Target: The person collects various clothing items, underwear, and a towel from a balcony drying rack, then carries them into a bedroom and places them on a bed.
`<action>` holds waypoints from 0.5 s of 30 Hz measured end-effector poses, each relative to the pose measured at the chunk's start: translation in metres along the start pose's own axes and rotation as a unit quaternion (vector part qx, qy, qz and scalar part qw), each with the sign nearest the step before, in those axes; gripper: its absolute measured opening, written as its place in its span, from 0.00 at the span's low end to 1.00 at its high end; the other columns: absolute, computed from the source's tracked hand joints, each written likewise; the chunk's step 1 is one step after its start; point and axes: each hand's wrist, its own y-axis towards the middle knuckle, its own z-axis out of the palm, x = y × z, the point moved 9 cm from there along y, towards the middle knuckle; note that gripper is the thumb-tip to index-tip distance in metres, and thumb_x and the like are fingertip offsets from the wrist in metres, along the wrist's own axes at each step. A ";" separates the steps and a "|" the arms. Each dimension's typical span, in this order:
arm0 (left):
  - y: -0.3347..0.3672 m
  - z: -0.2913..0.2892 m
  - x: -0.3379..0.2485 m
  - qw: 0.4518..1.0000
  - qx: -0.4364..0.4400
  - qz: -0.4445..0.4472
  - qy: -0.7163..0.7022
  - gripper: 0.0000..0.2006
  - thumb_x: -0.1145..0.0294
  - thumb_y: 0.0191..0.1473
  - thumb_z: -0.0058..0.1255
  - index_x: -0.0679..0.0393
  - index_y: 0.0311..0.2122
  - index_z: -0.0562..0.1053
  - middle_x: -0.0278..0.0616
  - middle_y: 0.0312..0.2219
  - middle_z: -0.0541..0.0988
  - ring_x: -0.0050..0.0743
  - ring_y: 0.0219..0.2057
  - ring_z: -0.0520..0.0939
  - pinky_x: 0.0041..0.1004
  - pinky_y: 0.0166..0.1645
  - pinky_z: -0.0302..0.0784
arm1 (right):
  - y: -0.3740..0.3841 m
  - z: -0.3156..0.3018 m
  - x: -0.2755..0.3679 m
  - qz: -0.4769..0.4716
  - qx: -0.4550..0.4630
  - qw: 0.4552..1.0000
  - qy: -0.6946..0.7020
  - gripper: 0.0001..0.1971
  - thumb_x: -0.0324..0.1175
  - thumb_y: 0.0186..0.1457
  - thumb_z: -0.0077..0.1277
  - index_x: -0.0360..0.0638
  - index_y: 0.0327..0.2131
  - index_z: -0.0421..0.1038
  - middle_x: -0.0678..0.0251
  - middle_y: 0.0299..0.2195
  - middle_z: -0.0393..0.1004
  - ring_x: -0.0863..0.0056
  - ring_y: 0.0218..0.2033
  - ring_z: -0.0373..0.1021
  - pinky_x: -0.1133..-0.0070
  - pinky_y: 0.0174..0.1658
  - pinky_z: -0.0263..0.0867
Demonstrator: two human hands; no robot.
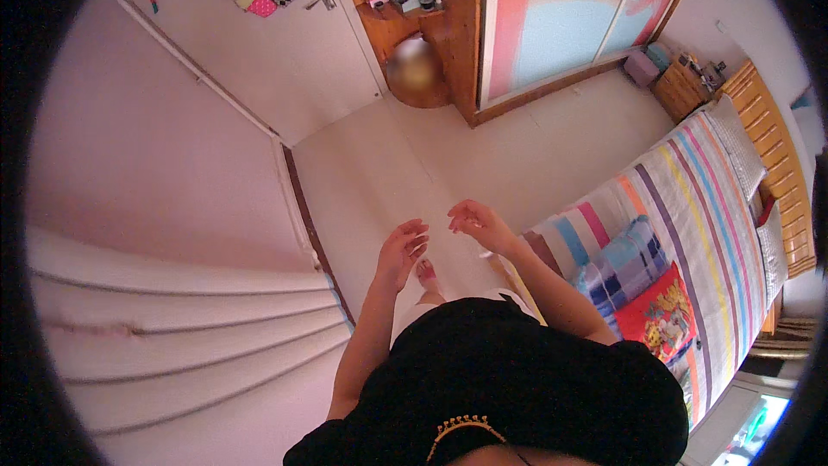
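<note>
Both of my hands are raised in front of my body over the pale floor (362,181), with a small gap between them. My left hand (402,252) has its fingers loosely curved and apart, and it holds nothing. Close by on the right, my right hand (479,224) bends at the wrist toward the left one, its fingers slightly curled and nothing seen in them. Below them one foot (426,271) shows on the floor. Nearest to my right forearm is the bed (681,198) with its striped cover.
On the bed lie a plaid cushion (628,267) and a red cushion (660,315). A white door (233,52) with hanging bags stands at the far left. Beyond are a wooden shelf unit (457,43), a sliding-door wardrobe (561,26) and a nightstand (681,91). Pleated curtain (190,328) hangs left.
</note>
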 end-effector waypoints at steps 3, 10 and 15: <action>0.040 -0.009 -0.043 0.999 0.006 -0.026 0.018 0.14 0.74 0.51 0.39 0.57 0.45 0.67 0.38 0.39 0.73 0.28 0.39 0.72 0.27 0.46 0.67 | 0.056 -0.001 0.012 -0.009 -0.019 1.000 -0.008 0.09 0.28 0.53 0.45 0.40 0.39 0.65 0.67 0.31 0.71 0.78 0.36 0.69 0.79 0.42 0.65; 0.135 -0.021 -0.102 0.998 0.034 -0.043 0.027 0.14 0.73 0.52 0.39 0.56 0.45 0.67 0.37 0.40 0.73 0.27 0.40 0.72 0.26 0.47 0.66 | 0.149 -0.031 0.010 0.000 -0.066 0.997 0.032 0.09 0.28 0.53 0.45 0.39 0.38 0.66 0.67 0.31 0.71 0.78 0.35 0.68 0.80 0.41 0.64; 0.216 0.002 -0.126 0.995 0.068 -0.060 0.036 0.14 0.73 0.52 0.39 0.56 0.45 0.67 0.37 0.40 0.72 0.27 0.40 0.72 0.26 0.47 0.66 | 0.206 -0.079 -0.007 0.042 -0.096 0.992 0.069 0.09 0.26 0.52 0.45 0.39 0.38 0.67 0.67 0.31 0.71 0.79 0.35 0.68 0.81 0.41 0.64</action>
